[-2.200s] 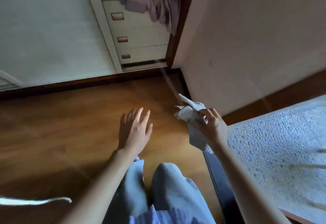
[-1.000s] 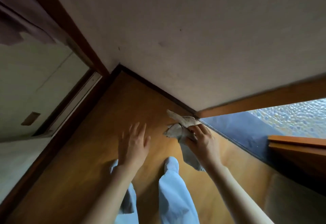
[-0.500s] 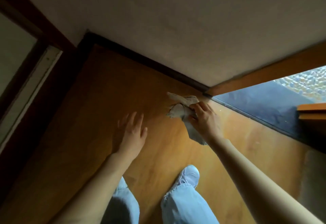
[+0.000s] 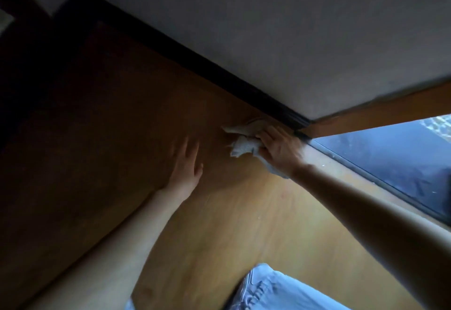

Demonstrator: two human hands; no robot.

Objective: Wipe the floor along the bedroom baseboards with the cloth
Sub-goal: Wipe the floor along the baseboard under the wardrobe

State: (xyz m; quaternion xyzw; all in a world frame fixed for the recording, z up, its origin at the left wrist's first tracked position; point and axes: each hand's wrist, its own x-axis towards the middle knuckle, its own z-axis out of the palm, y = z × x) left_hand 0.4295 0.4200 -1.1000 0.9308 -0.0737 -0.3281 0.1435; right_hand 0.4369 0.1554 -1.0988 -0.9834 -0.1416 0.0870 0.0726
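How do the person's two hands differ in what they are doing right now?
The right hand is closed around a pale crumpled cloth, while the left hand holds nothing and has its fingers spread open. The right hand sits close to the dark baseboard, near the corner by the wall; the left hand is farther out over the wooden floor. Both are bare, palm down and stretched forward low over the floor.

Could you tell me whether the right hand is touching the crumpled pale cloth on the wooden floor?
Touching. The head view shows the right hand closed over the crumpled pale cloth, fabric bunching out from under its fingers beside the dark baseboard.
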